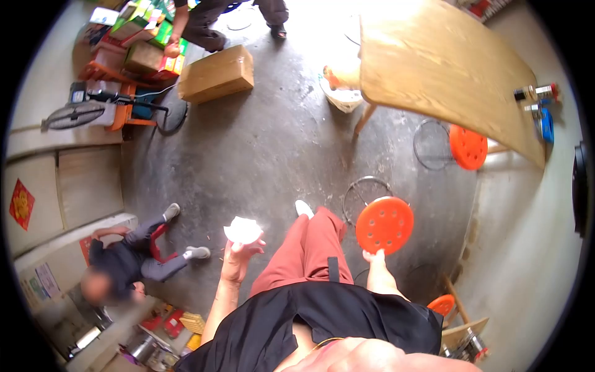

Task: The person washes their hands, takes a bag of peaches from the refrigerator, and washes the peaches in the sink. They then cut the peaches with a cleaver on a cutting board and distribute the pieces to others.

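Note:
A white object, overexposed and perhaps crumpled paper or a cup, rests in my left hand, whose fingers are curled round its underside. My right hand is at the near edge of a red-orange round stool seat with holes in it. The thumb side shows at the rim, and the other fingers are hidden beneath the seat. Thin metal legs of the stool stand out above it on the grey floor.
A wooden table fills the upper right, with another red stool beside it. A bin, a cardboard box and a bicycle-like frame lie ahead. One person sits at left; another is at the top.

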Demonstrator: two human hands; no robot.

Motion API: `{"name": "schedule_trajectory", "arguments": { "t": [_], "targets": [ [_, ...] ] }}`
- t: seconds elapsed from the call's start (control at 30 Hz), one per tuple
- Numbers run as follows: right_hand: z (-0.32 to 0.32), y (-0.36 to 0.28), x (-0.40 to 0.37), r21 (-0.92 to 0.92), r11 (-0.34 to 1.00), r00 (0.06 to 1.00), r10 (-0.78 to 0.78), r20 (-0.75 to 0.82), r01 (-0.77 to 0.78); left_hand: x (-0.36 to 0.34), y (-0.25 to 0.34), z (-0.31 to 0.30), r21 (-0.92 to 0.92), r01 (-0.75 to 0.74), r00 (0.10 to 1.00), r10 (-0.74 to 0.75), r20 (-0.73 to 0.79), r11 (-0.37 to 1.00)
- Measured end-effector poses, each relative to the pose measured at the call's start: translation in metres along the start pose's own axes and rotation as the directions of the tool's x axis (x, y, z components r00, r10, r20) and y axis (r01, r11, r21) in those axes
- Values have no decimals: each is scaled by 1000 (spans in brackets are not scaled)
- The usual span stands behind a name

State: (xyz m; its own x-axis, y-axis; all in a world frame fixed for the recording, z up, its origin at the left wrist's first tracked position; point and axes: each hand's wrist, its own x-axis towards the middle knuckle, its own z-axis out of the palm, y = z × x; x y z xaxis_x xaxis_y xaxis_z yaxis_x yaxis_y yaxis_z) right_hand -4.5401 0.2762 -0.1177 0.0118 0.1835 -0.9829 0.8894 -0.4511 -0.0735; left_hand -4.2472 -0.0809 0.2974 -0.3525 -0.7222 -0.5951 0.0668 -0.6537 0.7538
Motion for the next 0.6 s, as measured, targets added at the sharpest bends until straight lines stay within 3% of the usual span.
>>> {"name": "schedule_trajectory", "arguments": {
  "t": [0.03, 0.1, 0.13, 0.17, 0.2, 0.23, 0.27, 0.3, 0.37, 0.4, 0.47, 0.5, 0.57, 0.6],
  "targets": [
    [8, 0, -8, -22, 1000, 997, -2, 72, 3, 1, -3, -3, -30, 4, 999, -5, -34, 1000],
    [43, 0, -33, -362, 931, 961, -61, -269, -42, 3, -9, -6, -104, -18, 998, 11, -65, 994],
    [67, 0, -48, -400, 916, 964, -79, -256, -32, 7, -9, -2, -124, -37, 997, 28, -76, 992],
    [102, 2, -95, -917, 378, 962, -273, 17, 123, 8, -10, 5, -151, -51, 995, 37, -93, 987],
    [130, 2, -124, -897, -369, 913, -224, 340, 243, 11, -8, 9, -176, -64, 993, 46, -107, 982],
    [148, -1, -103, -737, -611, 763, -318, 563, 289, 13, -9, 14, -204, -82, 989, 55, -136, 976],
    [172, -3, -88, -521, -814, 554, -317, 770, 258, 17, -10, 18, -216, -100, 987, 71, -141, 971],
    [211, -2, -95, -491, -787, 457, -305, 836, 374, 22, -12, 23, -229, -121, 985, 88, -150, 966],
    [291, 4, -104, -376, -737, 447, -112, 888, 561, 33, -22, 33, -286, -198, 966, 137, -221, 937],
    [337, 15, -115, -314, -759, 422, -58, 905, 570, 43, -27, 38, -276, -243, 951, 173, -255, 930],
    [382, 41, -164, -59, -779, 360, 220, 907, 625, 55, -35, 48, -296, -291, 921, 182, -345, 910],
    [402, 55, -171, 64, -780, 268, 289, 919, 623, 64, -49, 51, -358, -314, 899, 155, -409, 880],
    [431, 85, -180, 77, -783, 325, 343, 882, 617, 87, -65, 62, -459, -380, 875, 151, -460, 803],
    [435, 98, -178, 117, -732, 294, 408, 864, 671, 98, -68, 68, -481, -389, 868, 138, -476, 786]
  ]
}}
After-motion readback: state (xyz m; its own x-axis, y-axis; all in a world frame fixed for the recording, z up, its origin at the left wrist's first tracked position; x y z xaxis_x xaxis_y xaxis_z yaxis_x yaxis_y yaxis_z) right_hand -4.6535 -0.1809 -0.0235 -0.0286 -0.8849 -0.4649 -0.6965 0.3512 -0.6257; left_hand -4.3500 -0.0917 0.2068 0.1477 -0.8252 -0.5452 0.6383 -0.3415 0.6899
